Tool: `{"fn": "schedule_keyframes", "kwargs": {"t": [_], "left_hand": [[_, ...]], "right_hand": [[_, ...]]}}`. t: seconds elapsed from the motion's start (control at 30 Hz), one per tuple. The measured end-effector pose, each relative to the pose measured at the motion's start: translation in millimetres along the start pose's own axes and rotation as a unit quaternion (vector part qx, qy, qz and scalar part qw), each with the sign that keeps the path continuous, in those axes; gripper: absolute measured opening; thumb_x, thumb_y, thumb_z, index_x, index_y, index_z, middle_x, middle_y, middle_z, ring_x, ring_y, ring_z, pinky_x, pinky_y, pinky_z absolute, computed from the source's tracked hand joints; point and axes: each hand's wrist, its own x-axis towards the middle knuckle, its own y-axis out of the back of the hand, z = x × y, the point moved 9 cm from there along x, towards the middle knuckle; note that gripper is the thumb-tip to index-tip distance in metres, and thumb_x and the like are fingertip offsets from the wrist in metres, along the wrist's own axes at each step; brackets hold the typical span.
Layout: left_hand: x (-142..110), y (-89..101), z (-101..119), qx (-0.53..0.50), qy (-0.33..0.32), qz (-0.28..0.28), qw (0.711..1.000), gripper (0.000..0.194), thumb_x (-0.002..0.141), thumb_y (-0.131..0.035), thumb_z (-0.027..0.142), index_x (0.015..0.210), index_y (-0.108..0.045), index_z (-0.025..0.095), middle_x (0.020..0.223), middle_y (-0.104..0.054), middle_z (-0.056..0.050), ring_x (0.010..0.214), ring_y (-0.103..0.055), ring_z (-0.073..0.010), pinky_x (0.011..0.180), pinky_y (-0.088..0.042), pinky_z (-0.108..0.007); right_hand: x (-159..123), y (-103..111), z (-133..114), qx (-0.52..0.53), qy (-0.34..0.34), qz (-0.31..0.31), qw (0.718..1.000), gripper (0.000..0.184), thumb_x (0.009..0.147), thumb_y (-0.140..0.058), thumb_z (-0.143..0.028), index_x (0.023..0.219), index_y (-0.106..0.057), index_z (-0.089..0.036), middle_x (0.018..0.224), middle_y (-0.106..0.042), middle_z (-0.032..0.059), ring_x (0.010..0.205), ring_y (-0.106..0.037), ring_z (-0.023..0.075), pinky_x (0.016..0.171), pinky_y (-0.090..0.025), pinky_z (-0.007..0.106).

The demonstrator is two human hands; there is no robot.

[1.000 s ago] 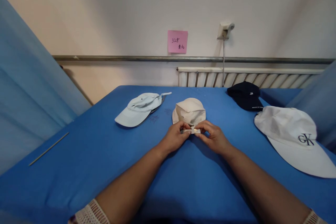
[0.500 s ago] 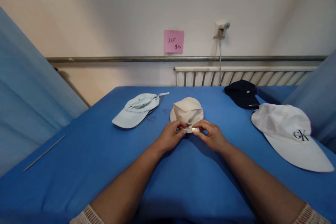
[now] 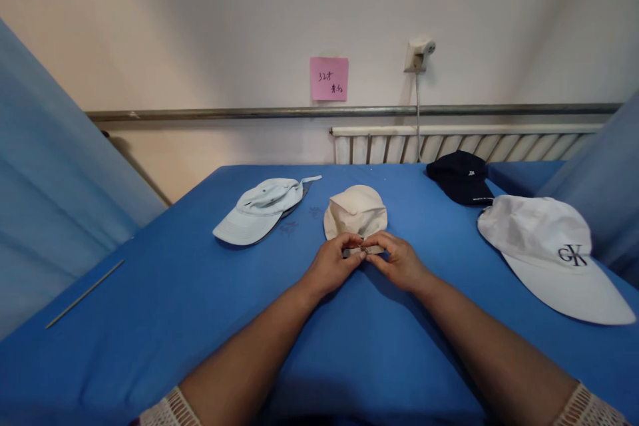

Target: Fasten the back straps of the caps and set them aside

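Observation:
A beige cap (image 3: 357, 208) lies on the blue-covered table (image 3: 200, 319), its back opening towards me. At that opening my left hand (image 3: 335, 263) pinches the cap's back strap (image 3: 352, 252) between thumb and fingers. My right hand (image 3: 397, 259) also has thumb and fingers closed on the strap, right beside the left. The fingertips of both hands nearly meet. A small shiny piece, perhaps the buckle, shows between them, mostly hidden by the fingers.
To the left lies a light blue cap (image 3: 262, 206) with its strap end sticking out. On the right are a navy cap (image 3: 460, 176) and a white cap (image 3: 539, 233) with black letters. A thin stick (image 3: 84, 293) lies at the far left, near a blue curtain (image 3: 54, 193).
My left hand has moved right along the strap, closer to my right hand. The pale tag seen by my right fingers is now covered. The cap has stayed in place.

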Motion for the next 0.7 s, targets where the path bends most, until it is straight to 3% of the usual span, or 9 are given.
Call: {"fn": "schedule_keyframes", "kwargs": {"t": [0.2, 0.33, 0.43, 0.5, 0.6, 0.7], "left_hand": [[4.9, -0.1, -19.2, -0.138, 0.085, 0.044, 0.986, 0.029, 0.061, -0.079, 0.030, 0.076, -0.062, 0.013, 0.072, -0.062, 0.000, 0.067, -0.056, -0.0121, 0.066, -0.042, -0.024], [6.1, 4.0, -27.1, -0.217, 0.143, 0.052, 0.964, 0.037, 0.053, -0.085, 0.031, 0.076, -0.062, 0.013, 0.070, -0.063, 0.000, 0.063, -0.055, -0.0098, 0.064, -0.042, -0.023], [5.7, 11.7, -29.8, -0.251, 0.170, 0.063, 0.951, 0.039, 0.051, -0.087, 0.031, 0.076, -0.063, 0.013, 0.069, -0.064, 0.001, 0.062, -0.056, -0.0093, 0.064, -0.042, -0.022], [6.0, 15.6, -30.3, -0.269, 0.173, 0.063, 0.945, 0.039, 0.051, -0.087, 0.031, 0.077, -0.063, 0.013, 0.070, -0.064, 0.001, 0.062, -0.057, -0.0093, 0.064, -0.042, -0.022], [6.5, 20.5, -31.1, -0.268, 0.169, 0.067, 0.946, 0.039, 0.052, -0.087, 0.032, 0.077, -0.064, 0.014, 0.070, -0.064, 0.001, 0.062, -0.056, -0.0094, 0.064, -0.043, -0.022], [6.5, 20.9, -30.1, -0.250, 0.160, 0.065, 0.953, 0.037, 0.053, -0.086, 0.032, 0.077, -0.064, 0.014, 0.071, -0.064, 0.000, 0.063, -0.057, -0.0096, 0.064, -0.043, -0.022]], "right_hand": [[-1.6, -1.6, -0.5, 0.025, -0.041, -0.015, 0.999, 0.035, 0.080, -0.060, -0.015, 0.113, -0.058, -0.024, 0.107, -0.067, 0.0048, 0.098, -0.063, 0.0195, 0.086, -0.048, 0.036], [-3.5, 12.2, 21.5, 0.106, -0.139, 0.068, 0.982, 0.039, 0.078, -0.060, -0.021, 0.117, -0.056, -0.021, 0.093, -0.068, 0.0041, 0.084, -0.064, 0.0177, 0.075, -0.049, 0.032], [-11.1, 22.8, 51.1, 0.207, -0.244, 0.179, 0.930, 0.024, 0.075, -0.059, -0.025, 0.099, -0.060, -0.019, 0.081, -0.067, 0.0025, 0.067, -0.062, 0.0142, 0.063, -0.049, 0.028], [-18.5, 19.0, 66.3, 0.276, -0.315, 0.211, 0.883, 0.015, 0.070, -0.060, -0.023, 0.084, -0.060, -0.018, 0.077, -0.066, 0.0025, 0.057, -0.059, 0.0115, 0.053, -0.047, 0.025], [-26.1, -2.7, 69.0, 0.370, -0.395, 0.159, 0.826, 0.009, 0.066, -0.062, -0.019, 0.075, -0.062, -0.016, 0.071, -0.067, 0.0036, 0.050, -0.056, 0.0099, 0.045, -0.043, 0.022], [-28.9, -25.6, 54.5, 0.461, -0.420, 0.084, 0.778, 0.012, 0.068, -0.067, -0.021, 0.078, -0.065, -0.015, 0.078, -0.070, 0.0072, 0.055, -0.060, 0.0111, 0.048, -0.046, 0.022]]}}
